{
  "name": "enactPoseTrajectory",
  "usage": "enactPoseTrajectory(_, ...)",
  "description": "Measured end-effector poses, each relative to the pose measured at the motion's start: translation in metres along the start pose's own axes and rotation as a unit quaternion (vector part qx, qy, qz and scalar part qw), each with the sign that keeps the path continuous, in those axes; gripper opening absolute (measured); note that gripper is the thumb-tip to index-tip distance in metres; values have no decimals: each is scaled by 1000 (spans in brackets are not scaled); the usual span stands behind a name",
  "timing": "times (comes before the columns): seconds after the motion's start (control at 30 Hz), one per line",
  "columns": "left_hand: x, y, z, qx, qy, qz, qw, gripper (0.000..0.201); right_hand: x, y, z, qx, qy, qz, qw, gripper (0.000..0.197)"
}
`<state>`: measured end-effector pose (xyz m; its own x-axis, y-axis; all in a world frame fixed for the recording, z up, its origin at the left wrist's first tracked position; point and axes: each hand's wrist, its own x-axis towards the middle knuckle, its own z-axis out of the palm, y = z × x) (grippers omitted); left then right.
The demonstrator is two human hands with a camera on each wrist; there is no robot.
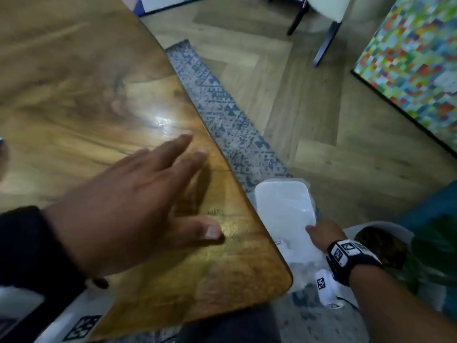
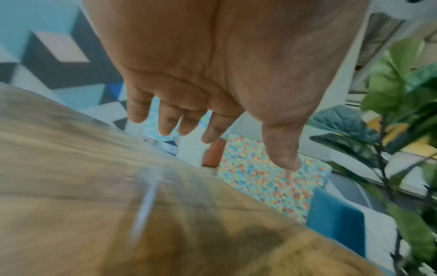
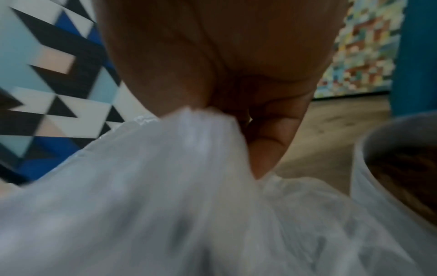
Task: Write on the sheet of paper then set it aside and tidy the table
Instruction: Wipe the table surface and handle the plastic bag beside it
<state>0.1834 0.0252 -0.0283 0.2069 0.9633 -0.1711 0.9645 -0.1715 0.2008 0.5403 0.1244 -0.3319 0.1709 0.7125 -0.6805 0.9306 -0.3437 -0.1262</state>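
Over table (image 1: 74, 82), flat left hand (image 1: 138, 201)

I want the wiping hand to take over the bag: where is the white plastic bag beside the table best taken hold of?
Judging by how it hangs, grip the white plastic bag at its gathered top edge, where the right hand already pinches it. Come from above, past the table edge; the film below is loose and gives no firm hold.
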Motion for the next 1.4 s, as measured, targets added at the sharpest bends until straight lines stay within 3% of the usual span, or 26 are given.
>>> enactPoseTrajectory(0.03,-13,-9,-7,-4,-19,-41,999,104,-10,-3,-13,-6,9,-14,1000,37)
enactPoseTrajectory(0.07,-25,-27,-1,-16,19,-61,998,113,-22,-6,-26,-11,20,-26,999,37)
enactPoseTrajectory(0.13,-54,-49,-1,-76,32,-152,985,132,-46,-15,-53,-18,45,-51,998,37)
enactPoseTrajectory(0.2,-72,-61,2,-111,-6,-232,966,145,-71,-27,-78,-46,63,-79,994,37)
enactPoseTrajectory(0.43,-94,-74,33,-71,-28,-319,945,123,-127,-66,-148,-122,125,-104,979,45)
enactPoseTrajectory(0.67,-87,-44,62,-34,4,-314,949,123,-149,-84,-173,-168,150,-109,968,28)
enactPoseTrajectory(0.83,-56,13,69,-28,-32,-196,980,123,-154,-96,-179,-187,152,-102,965,44)
enactPoseTrajectory(0.93,-47,38,54,-94,-65,-95,989,113,-154,-105,-176,-201,154,-105,962,41)
enactPoseTrajectory(1.0,-52,38,35,-148,-58,-71,985,107,-153,-111,-175,-210,148,-115,960,36)
enactPoseTrajectory(1.07,-58,14,22,-146,-30,-111,983,109,-152,-115,-175,-214,144,-120,959,34)
enactPoseTrajectory(1.13,-64,-23,18,-119,-24,-203,972,123,-151,-118,-175,-218,145,-121,957,33)
enactPoseTrajectory(1.2,-71,-49,23,-90,-59,-272,956,128,-150,-122,-175,-220,148,-122,957,34)
enactPoseTrajectory(1.27,-76,-47,35,-53,-87,-279,955,121,-148,-125,-174,-222,144,-126,956,35)
enactPoseTrajectory(1.4,-66,6,58,-7,-64,-229,971,123,-147,-130,-173,-221,143,-130,956,34)
